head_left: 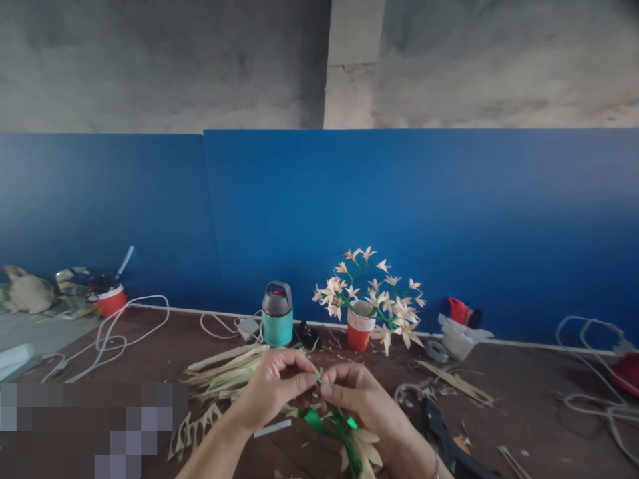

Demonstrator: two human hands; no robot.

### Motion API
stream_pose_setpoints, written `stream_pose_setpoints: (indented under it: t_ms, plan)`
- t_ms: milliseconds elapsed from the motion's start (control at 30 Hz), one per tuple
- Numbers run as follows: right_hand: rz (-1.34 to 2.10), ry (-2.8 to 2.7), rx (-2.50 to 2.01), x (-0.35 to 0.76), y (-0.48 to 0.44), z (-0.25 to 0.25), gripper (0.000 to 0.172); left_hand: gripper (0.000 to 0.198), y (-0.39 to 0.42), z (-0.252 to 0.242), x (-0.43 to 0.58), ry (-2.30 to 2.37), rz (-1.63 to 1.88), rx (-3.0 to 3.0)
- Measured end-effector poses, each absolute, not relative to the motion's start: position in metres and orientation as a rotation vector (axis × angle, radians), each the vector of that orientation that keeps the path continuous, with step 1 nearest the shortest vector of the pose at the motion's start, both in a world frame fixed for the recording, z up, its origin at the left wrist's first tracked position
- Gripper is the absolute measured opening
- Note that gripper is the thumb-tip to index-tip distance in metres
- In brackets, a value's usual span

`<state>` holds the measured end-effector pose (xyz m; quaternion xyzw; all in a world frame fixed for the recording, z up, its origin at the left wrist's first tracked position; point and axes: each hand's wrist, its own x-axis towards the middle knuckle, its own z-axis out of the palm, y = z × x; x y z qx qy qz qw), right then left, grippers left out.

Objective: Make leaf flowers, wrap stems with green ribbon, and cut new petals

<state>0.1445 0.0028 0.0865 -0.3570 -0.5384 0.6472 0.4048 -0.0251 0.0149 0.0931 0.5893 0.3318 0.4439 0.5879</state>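
Hands (273, 391) together, pinching green strip (318, 378), mostly hidden; pale flower (368, 452) cut off below.

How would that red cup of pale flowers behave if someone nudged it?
The red cup would probably tip readily: the pale flowers spread well beyond it, and its sides taper to a narrower base. The thin petals look fragile and may crease.

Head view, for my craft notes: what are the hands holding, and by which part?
Left hand and right hand pinch a thin green strip; fingers hide exactly which part.
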Motion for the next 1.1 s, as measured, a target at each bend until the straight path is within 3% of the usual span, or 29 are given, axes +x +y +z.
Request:
stream_pose_setpoints:
  t_ms: [67, 133, 267, 400, 633, 867, 1100]
  plan:
    - [1.816, -1.309, -0.824, 0.146, 0.006, 0.086, 0.036, 0.027, 0.013, 0.094, -0.024, 0.759, 1.008, 1.354]
    - [1.737, -1.334, -0.886, 0.147, 0.006, 0.088, 0.032, 0.026, 0.011, 0.095, -0.023, 0.817, 1.024, 1.371]
    - [0.929, -1.622, -1.19, 0.145, -0.002, 0.097, 0.009, 0.022, 0.013, 0.096, -0.017, 0.986, 1.115, 1.417]
    - [0.156, -1.8, -1.231, 0.137, -0.011, 0.091, 0.014, 0.028, 0.016, 0.085, -0.007, 1.015, 1.171, 1.307]
    - [-0.246, -1.795, -1.144, 0.132, -0.009, 0.079, 0.02, 0.027, 0.017, 0.077, -0.002, 1.028, 1.181, 1.256]
    - [-0.102, -1.808, -1.124, 0.137, -0.011, 0.093, 0.017, 0.017, 0.021, 0.082, -0.014, 0.936, 1.191, 1.411]
    - [0.938, -1.622, -1.196, 0.144, -0.005, 0.098, 0.009, 0.016, 0.014, 0.089, -0.023, 0.831, 1.127, 1.51]
